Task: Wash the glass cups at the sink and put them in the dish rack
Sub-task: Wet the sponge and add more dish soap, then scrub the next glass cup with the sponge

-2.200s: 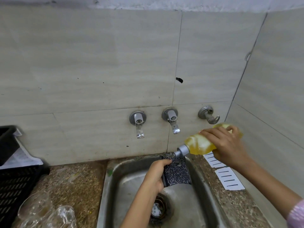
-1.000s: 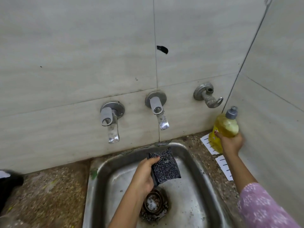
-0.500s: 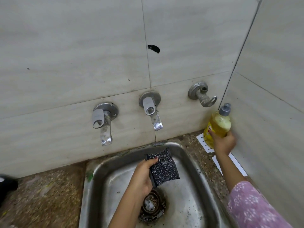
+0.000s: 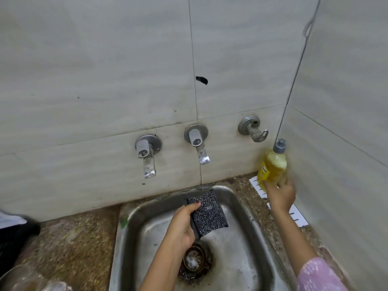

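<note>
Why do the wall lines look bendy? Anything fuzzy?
Head view: the wide lens bows the tile seams toward the edges; the glass cups in the bottom-left corner are fuzzy; the sponge and taps look sharp; soft light, no strong glare.

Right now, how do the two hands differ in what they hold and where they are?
The left hand grips a dark speckled sponge; the right hand grips the base of a yellow soap bottle. The left hand is over the sink basin; the right hand is beyond its rim, at the corner of the counter. Both are gripping something.
</note>
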{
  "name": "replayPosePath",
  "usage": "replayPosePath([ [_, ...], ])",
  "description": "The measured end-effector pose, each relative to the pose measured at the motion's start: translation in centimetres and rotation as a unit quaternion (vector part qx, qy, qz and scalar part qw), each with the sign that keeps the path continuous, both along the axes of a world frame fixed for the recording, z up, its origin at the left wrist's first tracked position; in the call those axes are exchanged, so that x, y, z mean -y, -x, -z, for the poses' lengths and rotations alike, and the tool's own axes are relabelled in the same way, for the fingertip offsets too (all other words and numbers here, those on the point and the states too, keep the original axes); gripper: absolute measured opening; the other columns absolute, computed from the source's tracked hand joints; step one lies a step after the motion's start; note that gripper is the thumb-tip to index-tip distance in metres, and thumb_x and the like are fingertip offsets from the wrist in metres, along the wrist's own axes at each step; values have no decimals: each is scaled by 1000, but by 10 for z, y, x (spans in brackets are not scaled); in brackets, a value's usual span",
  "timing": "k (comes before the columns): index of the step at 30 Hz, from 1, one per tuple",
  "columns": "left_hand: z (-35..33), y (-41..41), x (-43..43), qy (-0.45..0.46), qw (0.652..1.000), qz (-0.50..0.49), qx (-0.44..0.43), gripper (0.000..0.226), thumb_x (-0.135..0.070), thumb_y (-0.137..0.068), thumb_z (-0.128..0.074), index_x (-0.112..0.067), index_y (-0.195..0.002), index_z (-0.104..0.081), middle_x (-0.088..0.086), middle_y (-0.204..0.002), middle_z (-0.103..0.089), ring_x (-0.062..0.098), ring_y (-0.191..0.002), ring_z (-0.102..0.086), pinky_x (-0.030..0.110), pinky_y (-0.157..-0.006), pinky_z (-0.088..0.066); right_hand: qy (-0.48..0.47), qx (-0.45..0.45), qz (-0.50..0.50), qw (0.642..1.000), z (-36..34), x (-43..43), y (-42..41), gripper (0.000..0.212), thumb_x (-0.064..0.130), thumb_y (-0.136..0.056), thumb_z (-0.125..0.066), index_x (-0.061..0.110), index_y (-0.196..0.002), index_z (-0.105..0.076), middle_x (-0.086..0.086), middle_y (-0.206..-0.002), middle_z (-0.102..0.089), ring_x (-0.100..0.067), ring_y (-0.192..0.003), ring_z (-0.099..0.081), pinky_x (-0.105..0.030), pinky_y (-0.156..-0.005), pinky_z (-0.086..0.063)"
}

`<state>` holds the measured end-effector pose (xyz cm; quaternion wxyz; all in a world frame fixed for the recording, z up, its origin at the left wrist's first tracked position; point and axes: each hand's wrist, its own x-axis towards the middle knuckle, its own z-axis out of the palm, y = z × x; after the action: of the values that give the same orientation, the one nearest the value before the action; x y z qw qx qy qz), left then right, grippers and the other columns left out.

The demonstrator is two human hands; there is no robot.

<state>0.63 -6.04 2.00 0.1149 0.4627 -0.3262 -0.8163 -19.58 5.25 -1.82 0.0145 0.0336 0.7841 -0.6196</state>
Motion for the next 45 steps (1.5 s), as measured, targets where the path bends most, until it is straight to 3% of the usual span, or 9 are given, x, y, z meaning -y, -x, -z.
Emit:
replayPosePath([
  [4,-11,-13,-12,-9,1000,-4,-21,18,-11,-91,-51,-2,-105,-58,15,-83,-67,28,-75,-63,34,-56,-52,123,73,-198,970,-33,-15,-78,35,8,-80,-70,13,-113,-58,-1,-104,-63,-15,-87,-59,-31,-80,-45],
  [8,-21,-32,-33,-8,999,11,-38,18,-13,-91,-49,-1,-100,-59,16,-74,-69,29,-74,-63,37,-67,-51,165,226,-384,880,-51,-22,-138,25,8,-83,-66,12,-107,-61,-8,-98,-69,-20,-88,-66,-34,-80,-52],
  [10,-25,-40,-43,8,999,22,-40,22,-13,-91,-49,1,-105,-60,16,-74,-70,29,-69,-65,35,-62,-53,162,203,-407,876,-51,-21,-154,23,3,-84,-64,2,-107,-63,-12,-95,-71,-21,-83,-67,-31,-77,-54],
  [15,-25,-60,-54,80,997,-14,-16,15,-7,-91,-49,-1,-97,-61,16,-74,-70,27,-67,-65,34,-63,-54,151,180,-391,890,-43,-22,-178,22,-6,-84,-60,5,-103,-61,-8,-84,-71,-13,-67,-68,-24,-58,-55],
  [20,-14,-87,-57,167,984,1,54,12,-6,-93,-48,-5,-91,-60,5,-73,-65,11,-59,-62,19,-50,-48,172,227,-381,880,-18,-22,-201,20,-7,-81,-63,5,-98,-62,-15,-90,-71,-26,-78,-67,-30,-68,-56],
  [29,13,-164,-20,258,956,-38,133,14,-11,-94,-49,-22,-89,-56,-2,-87,-59,9,-75,-56,21,-59,-37,217,322,-289,875,-6,-14,-244,26,-5,-79,-64,14,-94,-59,-6,-84,-68,-20,-71,-64,-29,-53,-54],
  [37,14,-252,33,448,858,-81,239,28,-7,-88,-58,-18,-113,-53,-7,-104,-56,14,-98,-57,23,-81,-46,267,345,-257,862,-16,38,-289,21,-1,-82,-62,18,-88,-57,-3,-83,-64,-18,-75,-58,-32,-70,-46],
  [42,34,-298,62,452,831,-127,299,33,-5,-86,-59,-12,-117,-52,3,-116,-55,10,-85,-53,24,-68,-42,257,362,-245,862,-10,66,-307,17,0,-85,-59,17,-84,-57,0,-75,-65,-16,-74,-57,-28,-63,-41],
  [45,45,-308,69,462,812,-98,344,43,-10,-82,-65,-12,-122,-49,6,-126,-48,16,-97,-55,33,-83,-50,249,368,-236,864,-7,72,-313,18,-1,-87,-56,16,-82,-57,2,-65,-66,-16,-72,-56,-29,-61,-42],
])
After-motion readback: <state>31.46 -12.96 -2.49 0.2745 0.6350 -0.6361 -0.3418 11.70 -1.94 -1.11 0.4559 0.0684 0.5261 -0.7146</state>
